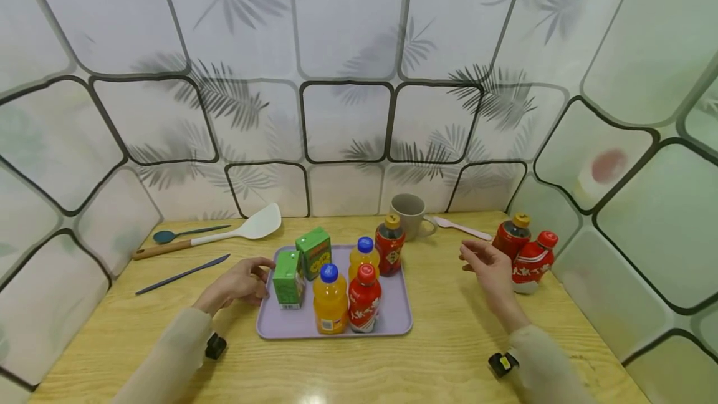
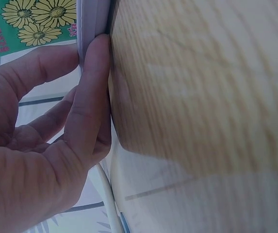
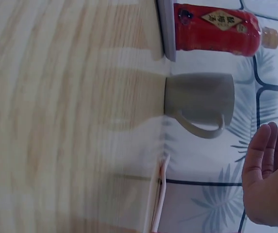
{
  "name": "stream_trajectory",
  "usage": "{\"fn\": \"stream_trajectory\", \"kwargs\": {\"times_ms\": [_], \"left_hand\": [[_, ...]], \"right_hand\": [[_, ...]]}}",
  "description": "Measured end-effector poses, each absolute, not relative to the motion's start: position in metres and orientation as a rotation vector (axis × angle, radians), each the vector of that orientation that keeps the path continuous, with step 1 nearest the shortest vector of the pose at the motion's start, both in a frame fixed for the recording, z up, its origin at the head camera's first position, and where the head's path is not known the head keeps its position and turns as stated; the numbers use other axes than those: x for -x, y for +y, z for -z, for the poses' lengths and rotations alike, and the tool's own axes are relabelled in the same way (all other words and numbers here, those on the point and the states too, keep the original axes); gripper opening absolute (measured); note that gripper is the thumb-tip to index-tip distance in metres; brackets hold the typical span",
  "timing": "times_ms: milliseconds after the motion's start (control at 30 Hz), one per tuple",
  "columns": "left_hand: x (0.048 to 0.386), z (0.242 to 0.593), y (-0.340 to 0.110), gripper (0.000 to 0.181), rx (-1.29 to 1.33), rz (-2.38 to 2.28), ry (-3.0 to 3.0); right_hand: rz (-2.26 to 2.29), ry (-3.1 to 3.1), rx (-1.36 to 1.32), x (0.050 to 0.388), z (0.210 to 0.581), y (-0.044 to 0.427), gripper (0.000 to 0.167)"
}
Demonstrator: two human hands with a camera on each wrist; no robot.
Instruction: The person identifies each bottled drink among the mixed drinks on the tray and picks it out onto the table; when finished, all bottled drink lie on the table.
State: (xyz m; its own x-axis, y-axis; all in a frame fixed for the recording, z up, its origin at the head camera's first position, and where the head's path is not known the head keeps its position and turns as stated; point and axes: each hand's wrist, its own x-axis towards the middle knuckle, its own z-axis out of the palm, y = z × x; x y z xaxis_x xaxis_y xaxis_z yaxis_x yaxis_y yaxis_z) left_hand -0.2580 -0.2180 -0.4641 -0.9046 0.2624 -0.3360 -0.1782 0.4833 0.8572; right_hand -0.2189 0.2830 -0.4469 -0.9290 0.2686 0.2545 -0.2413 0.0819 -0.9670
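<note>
A lavender tray (image 1: 392, 323) lies in the middle of the wooden table. My left hand (image 1: 244, 282) pinches its left rim between thumb and fingers; the left wrist view shows the fingertips on the tray's edge (image 2: 94, 22). Two green drink cartons (image 1: 289, 279) stand on the tray's left side. Beside them are two orange juice bottles (image 1: 330, 304) with blue caps, a red bottle (image 1: 364, 301) with a red cap and a dark red bottle (image 1: 389, 248) with a yellow cap. My right hand (image 1: 490, 270) hovers right of the tray, holding nothing, its fingers slightly bent.
A yellow-capped bottle (image 1: 507, 242) and a red-capped bottle (image 1: 533, 264) stand right of my right hand. Behind the tray are a grey mug (image 1: 406, 207) and a pink utensil (image 1: 462, 227). A white spatula (image 1: 260, 223), dark spoon (image 1: 165, 237) and blue stick-like utensil (image 1: 182, 274) lie left.
</note>
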Motion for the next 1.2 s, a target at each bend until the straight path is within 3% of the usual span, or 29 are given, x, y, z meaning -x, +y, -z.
{"fn": "stream_trajectory", "kwargs": {"times_ms": [433,767,1200], "left_hand": [[0.255,0.461,-0.218,0.066,-0.085,-1.397,2.325],[0.256,0.464,-0.219,0.067,-0.083,-1.41,2.315],[0.255,0.464,-0.217,0.065,-0.083,-1.422,2.314]], "right_hand": [[-1.954,-2.144,-0.065,0.234,0.453,0.25,0.026],[-2.054,-2.222,-0.132,0.243,0.457,0.225,0.041],[-2.082,-2.228,-0.138,0.259,0.457,0.206,0.043]]}}
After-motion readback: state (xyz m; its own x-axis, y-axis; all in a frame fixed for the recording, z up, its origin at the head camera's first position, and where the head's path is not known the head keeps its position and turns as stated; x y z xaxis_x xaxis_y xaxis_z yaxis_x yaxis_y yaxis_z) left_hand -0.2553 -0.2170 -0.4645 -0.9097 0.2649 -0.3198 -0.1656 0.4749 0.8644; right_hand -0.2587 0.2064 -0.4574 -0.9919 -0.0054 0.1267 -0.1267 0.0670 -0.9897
